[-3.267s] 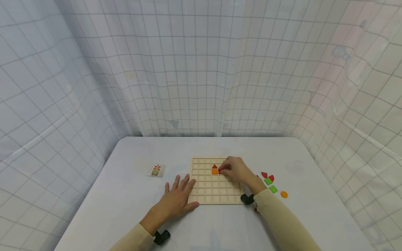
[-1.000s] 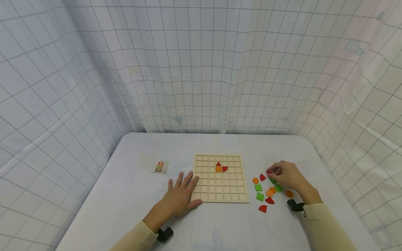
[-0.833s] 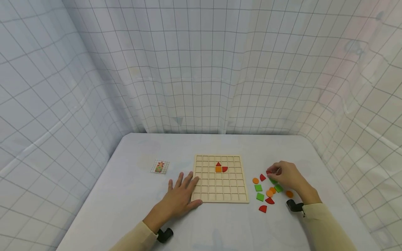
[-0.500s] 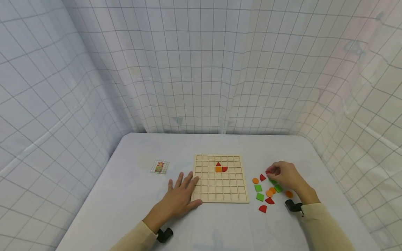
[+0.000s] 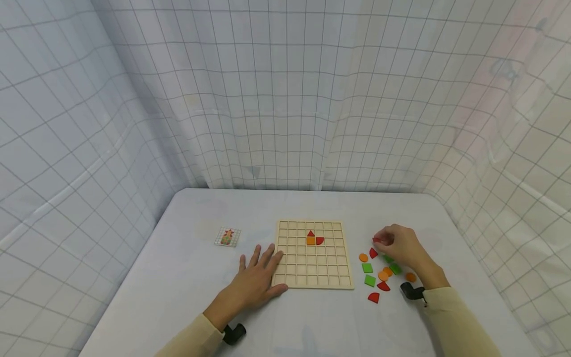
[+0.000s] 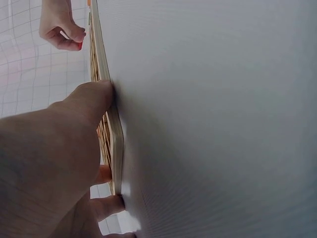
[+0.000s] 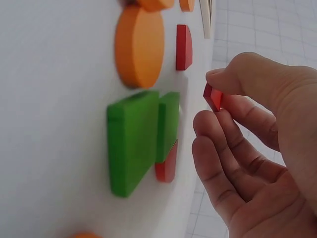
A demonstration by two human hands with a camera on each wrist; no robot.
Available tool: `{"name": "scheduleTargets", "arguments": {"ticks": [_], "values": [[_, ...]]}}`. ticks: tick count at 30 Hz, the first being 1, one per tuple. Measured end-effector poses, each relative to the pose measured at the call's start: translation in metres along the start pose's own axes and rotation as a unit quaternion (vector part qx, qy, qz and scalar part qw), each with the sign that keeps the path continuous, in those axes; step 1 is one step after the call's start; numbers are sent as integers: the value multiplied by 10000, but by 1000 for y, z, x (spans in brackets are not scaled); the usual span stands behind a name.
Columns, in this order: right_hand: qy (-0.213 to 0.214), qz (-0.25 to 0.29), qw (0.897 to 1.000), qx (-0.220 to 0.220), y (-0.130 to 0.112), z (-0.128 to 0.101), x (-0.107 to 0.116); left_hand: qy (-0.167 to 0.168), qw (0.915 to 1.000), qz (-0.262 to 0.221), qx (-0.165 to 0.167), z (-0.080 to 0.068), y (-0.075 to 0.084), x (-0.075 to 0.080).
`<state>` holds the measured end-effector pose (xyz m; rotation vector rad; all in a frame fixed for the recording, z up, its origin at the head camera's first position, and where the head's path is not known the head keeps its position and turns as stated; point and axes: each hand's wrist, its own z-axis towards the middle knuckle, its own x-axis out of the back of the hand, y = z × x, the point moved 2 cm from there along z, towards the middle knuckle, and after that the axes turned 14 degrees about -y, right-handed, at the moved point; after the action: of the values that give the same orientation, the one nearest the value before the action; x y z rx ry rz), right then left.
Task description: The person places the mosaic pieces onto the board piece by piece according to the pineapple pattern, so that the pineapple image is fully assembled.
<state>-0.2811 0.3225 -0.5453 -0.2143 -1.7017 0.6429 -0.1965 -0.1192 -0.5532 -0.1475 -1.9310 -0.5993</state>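
A wooden grid board (image 5: 312, 277) lies on the white table (image 5: 187, 292). A red triangle (image 5: 310, 233), an orange square (image 5: 310, 241) and a red quarter piece (image 5: 319, 240) sit in its cells. My left hand (image 5: 255, 277) lies flat with fingers spread against the board's left edge (image 6: 115, 148). My right hand (image 5: 394, 245) is lifted just right of the board and pinches a small red piece (image 7: 213, 96) between thumb and fingers (image 7: 218, 126). Loose pieces lie under it: green squares (image 7: 133, 141), an orange disc (image 7: 139, 45), a red piece (image 7: 184, 47).
Right of the board lie scattered pieces: orange discs (image 5: 363, 257), green squares (image 5: 369, 280) and red quarter pieces (image 5: 373, 297). A small pattern card (image 5: 227, 237) lies to the board's left. White grid-patterned curtains (image 5: 285, 99) enclose the table on three sides.
My right hand left the board, went to the loose pieces, and has now lifted a red piece up and slightly left. The red quarter piece stays on the board. My left hand stayed put.
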Motion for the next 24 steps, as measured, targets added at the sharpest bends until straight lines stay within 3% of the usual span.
{"name": "scheduleTargets", "arguments": {"ticks": [11, 24], "values": [[292, -140, 9972, 673, -31, 12, -4, -48, 9999, 29, 88, 4, -1, -2], [5, -1, 9931, 1175, -69, 29, -28, -34, 10000, 23, 38, -1, 1, 0]]}}
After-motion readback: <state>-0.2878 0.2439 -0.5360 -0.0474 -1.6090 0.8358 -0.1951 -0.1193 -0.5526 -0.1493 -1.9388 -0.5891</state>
